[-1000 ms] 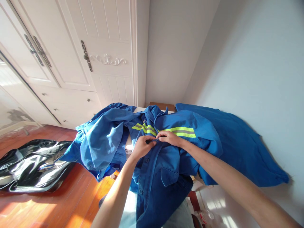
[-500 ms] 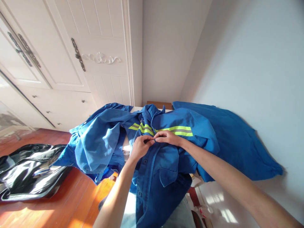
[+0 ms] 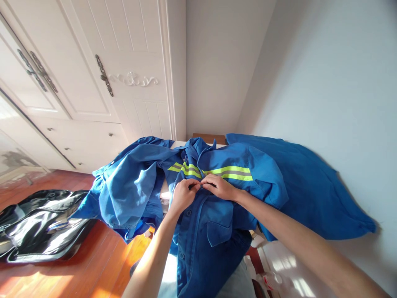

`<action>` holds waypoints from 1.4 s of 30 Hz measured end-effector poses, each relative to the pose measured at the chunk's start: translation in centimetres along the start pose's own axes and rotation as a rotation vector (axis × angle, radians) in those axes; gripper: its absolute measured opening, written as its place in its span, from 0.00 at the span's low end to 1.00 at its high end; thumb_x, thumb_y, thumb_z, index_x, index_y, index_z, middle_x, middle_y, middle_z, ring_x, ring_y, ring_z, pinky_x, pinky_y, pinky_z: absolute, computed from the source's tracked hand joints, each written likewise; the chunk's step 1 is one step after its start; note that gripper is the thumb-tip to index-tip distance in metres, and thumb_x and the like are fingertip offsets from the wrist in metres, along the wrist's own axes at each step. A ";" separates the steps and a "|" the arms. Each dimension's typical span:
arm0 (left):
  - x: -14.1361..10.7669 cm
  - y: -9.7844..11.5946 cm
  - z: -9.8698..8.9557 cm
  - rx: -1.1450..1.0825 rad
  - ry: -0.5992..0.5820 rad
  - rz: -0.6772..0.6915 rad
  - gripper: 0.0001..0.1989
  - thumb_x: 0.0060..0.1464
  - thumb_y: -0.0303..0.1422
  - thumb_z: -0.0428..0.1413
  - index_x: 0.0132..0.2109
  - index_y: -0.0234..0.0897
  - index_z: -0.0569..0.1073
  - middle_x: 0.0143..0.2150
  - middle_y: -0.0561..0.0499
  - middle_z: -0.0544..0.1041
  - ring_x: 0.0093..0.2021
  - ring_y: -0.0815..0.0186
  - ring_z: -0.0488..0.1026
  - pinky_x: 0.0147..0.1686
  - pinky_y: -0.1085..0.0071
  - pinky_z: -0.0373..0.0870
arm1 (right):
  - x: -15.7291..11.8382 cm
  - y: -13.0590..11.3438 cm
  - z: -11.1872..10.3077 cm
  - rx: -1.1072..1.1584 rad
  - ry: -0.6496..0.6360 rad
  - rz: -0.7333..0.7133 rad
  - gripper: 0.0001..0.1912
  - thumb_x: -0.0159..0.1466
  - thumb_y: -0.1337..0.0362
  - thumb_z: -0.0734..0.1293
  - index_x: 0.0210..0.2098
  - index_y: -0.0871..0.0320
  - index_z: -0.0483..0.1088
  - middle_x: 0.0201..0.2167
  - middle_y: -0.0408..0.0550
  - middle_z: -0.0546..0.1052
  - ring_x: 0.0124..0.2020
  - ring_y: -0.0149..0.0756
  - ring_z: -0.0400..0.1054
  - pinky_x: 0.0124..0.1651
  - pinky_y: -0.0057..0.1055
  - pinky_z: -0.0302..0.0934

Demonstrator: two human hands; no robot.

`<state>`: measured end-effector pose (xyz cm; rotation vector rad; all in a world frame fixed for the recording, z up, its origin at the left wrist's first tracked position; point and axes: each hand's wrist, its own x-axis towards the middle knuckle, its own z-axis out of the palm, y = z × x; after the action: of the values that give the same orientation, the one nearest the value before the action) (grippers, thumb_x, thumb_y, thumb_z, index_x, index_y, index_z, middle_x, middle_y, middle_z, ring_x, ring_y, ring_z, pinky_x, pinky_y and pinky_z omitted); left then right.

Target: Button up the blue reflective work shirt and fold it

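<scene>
A blue work jacket with a yellow-and-grey reflective stripe across the chest lies spread before me, collar at the far end. At its front opening, just below the stripe, my left hand pinches the placket edge. My right hand pinches the same spot from the other side, so the fingertips of both hands nearly meet. Whatever sits between the fingertips is too small and covered to make out. Lower down the placket, dark buttons show. A flapped pocket lies right of the opening.
White wardrobe doors with metal handles stand at the back left. An open black suitcase rests on the reddish wooden floor. More blue fabric spreads right, up to the pale wall.
Both hands stay at the same place on the placket, with a slight shift of the right fingers, now more curled. The view has tilted a little.
</scene>
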<state>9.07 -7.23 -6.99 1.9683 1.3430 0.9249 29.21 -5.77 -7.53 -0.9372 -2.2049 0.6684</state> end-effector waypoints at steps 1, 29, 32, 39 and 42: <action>-0.1 0.0 0.1 0.019 0.010 0.004 0.10 0.55 0.32 0.54 0.38 0.42 0.81 0.38 0.51 0.82 0.42 0.59 0.75 0.43 0.67 0.65 | -0.1 -0.1 0.0 -0.015 -0.002 -0.017 0.13 0.69 0.57 0.62 0.42 0.57 0.75 0.41 0.52 0.79 0.46 0.42 0.70 0.54 0.42 0.62; 0.2 -0.4 -0.2 0.022 -0.060 0.049 0.09 0.56 0.32 0.54 0.41 0.40 0.78 0.41 0.50 0.81 0.44 0.60 0.75 0.45 0.67 0.68 | 0.5 -0.1 0.1 0.168 0.035 0.155 0.13 0.66 0.56 0.64 0.34 0.58 0.73 0.34 0.47 0.78 0.38 0.38 0.71 0.44 0.34 0.64; -0.1 -0.2 -0.4 -0.055 -0.075 0.038 0.12 0.56 0.41 0.57 0.42 0.40 0.78 0.42 0.50 0.81 0.43 0.60 0.75 0.44 0.68 0.69 | 0.5 0.0 -0.1 0.227 0.031 0.185 0.14 0.65 0.53 0.65 0.35 0.58 0.74 0.34 0.47 0.78 0.39 0.39 0.71 0.45 0.34 0.64; -0.1 0.1 -0.1 -0.003 -0.021 0.016 0.06 0.52 0.35 0.61 0.39 0.42 0.79 0.40 0.53 0.82 0.43 0.61 0.75 0.44 0.68 0.67 | 0.4 0.3 -0.2 0.294 0.025 0.227 0.17 0.61 0.50 0.68 0.37 0.59 0.76 0.37 0.49 0.79 0.42 0.40 0.71 0.48 0.36 0.64; -0.1 0.0 0.2 0.016 0.015 0.039 0.07 0.51 0.29 0.63 0.39 0.43 0.79 0.38 0.54 0.82 0.42 0.61 0.75 0.44 0.67 0.67 | 0.4 0.3 -0.1 0.308 0.019 0.236 0.19 0.61 0.48 0.69 0.36 0.59 0.76 0.36 0.49 0.79 0.41 0.40 0.71 0.48 0.36 0.63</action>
<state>9.23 -7.30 -7.16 2.0104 1.3279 0.9515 29.24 -5.28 -7.49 -1.0424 -1.9181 1.0689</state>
